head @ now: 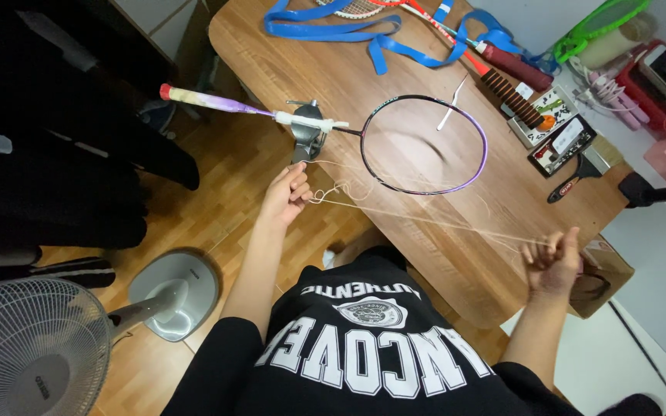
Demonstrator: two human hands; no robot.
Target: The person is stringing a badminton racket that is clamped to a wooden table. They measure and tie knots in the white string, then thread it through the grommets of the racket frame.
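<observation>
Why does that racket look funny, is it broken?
The purple racket clamped at the table edge has an empty hoop, no strings. Loose pale string trails from it, stretched between the left hand and right hand.

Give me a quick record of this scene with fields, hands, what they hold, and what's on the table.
Left hand: pinching pale string near the clamp
Right hand: fist closed on the string's other end
String: stretched between both hands
Racket: unstrung purple frame, clamped at the wooden table edge
Also on table: blue tape, second racket, brush
Floor: fan
</observation>
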